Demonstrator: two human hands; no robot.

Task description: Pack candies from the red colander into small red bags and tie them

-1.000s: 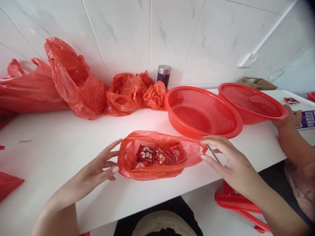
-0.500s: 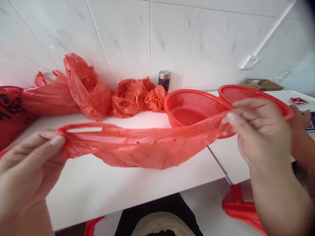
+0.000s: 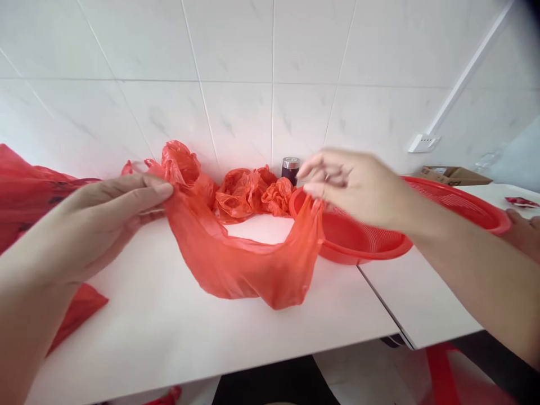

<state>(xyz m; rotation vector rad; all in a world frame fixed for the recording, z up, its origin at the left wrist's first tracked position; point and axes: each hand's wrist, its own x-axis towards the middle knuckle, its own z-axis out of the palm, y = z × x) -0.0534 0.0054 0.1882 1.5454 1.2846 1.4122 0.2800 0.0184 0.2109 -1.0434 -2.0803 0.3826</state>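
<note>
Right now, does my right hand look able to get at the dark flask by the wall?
Probably yes, once freed: the right hand seems to hold one end of the red bag. The dark flask has its silver lid uncovered, though crumpled red plastic and the red basket crowd its lower part.

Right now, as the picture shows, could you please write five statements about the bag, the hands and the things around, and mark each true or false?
1. The left hand holds one end of the bag. True.
2. The right hand is inside a basin. False: the right hand is at the bag's other end.
3. The flask has a silver lid. True.
4. The bag is blue. False: the bag is red.
5. The socket is on the wall. True.
</note>
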